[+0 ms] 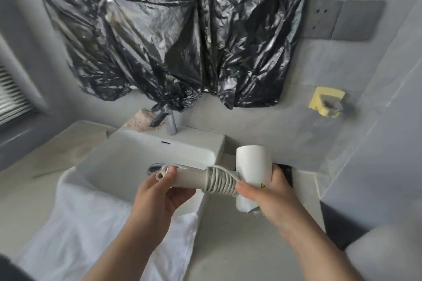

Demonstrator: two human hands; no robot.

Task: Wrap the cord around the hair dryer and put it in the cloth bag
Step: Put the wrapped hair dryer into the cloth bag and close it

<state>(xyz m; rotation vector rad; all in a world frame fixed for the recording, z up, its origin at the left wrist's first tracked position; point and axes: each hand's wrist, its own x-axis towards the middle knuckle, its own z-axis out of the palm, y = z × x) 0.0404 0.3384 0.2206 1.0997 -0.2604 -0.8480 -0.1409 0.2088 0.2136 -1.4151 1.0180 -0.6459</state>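
Head view: my left hand (159, 191) grips the handle end of the white hair dryer (253, 162); my right hand (269, 196) clasps its body, thumb on the coiled cord (220, 180).

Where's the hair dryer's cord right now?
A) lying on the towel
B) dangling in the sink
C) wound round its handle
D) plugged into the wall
C: the cord sits coiled round the hair dryer handle, between the left hand and right hand.

Grey tiled walls (285, 121) — black plastic sheeting (173, 36) taped above a white sink (127, 143).
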